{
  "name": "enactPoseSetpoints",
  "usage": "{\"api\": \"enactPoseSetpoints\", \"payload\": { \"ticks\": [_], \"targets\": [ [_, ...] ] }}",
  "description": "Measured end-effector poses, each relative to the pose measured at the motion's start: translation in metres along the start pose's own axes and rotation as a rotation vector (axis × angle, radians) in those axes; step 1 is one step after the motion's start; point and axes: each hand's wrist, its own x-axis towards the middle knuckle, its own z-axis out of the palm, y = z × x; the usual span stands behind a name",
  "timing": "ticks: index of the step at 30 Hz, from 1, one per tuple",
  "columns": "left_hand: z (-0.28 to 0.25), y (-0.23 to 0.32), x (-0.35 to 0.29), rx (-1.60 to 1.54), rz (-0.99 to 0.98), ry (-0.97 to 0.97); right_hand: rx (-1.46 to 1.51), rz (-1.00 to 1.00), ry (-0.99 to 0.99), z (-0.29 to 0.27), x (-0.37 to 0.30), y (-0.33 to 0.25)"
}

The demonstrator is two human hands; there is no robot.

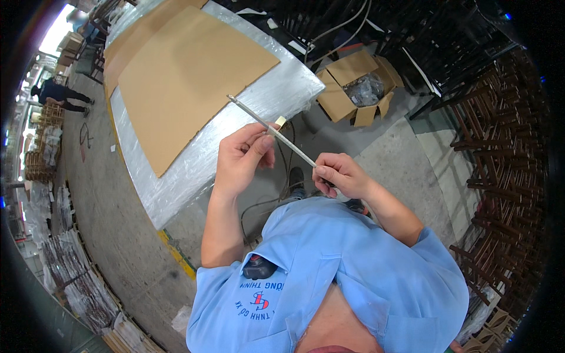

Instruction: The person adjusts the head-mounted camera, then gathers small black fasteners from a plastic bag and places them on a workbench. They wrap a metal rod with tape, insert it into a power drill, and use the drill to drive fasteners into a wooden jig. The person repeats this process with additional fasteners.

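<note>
Cardboard sheet lies flat on the film-wrapped bench. Off its near-right edge, a slim metal rod slants between the person's two hands, its far tip overlapping that edge in this view; whether tip and sheet touch cannot be told. The left hand, nearer the sheet, has its grip closed on the rod around mid-length, in a pinch of thumb and forefinger. The right hand, farther from the sheet, has its grip wrapped round the rod's lower end. Beside the left fingertips, on the side away from the sheet, a small pale tab sticks out; it is too small to tell whether it is fixed to the rod or pinched against it.

The step in hand looks like handling the rod itself, with the right hand as the anchor and the left doing the finer work near the tab. The next move, as I judge it, calls for a firm lower hold, a light pinch at mid-length, and a tip held clear of the sheet. Right of the sheet, an open carton on the floor holds crumpled clear plastic.
</note>
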Motion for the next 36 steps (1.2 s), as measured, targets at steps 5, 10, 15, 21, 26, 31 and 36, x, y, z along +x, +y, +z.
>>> {"api": "enactPoseSetpoints", "payload": {
  "ticks": [5,10,15,21,26,31,36],
  "targets": [
    [0.004,-0.001,-0.002,-0.013,0.051,0.03,0.106,0.025,-0.013,0.001,-0.002,-0.005],
    [0.008,0.002,-0.003,0.023,0.001,0.099,0.084,-0.002,0.078,0.002,-0.005,0.004],
    [0.013,0.003,-0.007,0.007,0.007,0.11,0.103,-0.015,0.146,0.005,-0.007,0.004],
    [0.015,0.009,-0.01,0.005,-0.036,0.146,0.063,-0.042,0.24,0.009,-0.008,0.004],
    [0.015,0.01,-0.012,0.007,-0.036,0.183,0.02,-0.006,0.323,0.012,-0.006,0.001],
    [0.014,0.01,-0.012,0.018,-0.038,0.17,0.008,-0.019,0.37,0.011,-0.005,0.009],
    [0.011,0.015,-0.013,0.041,-0.049,0.163,-0.036,-0.011,0.406,0.014,-0.004,0.012]
  ]
}}
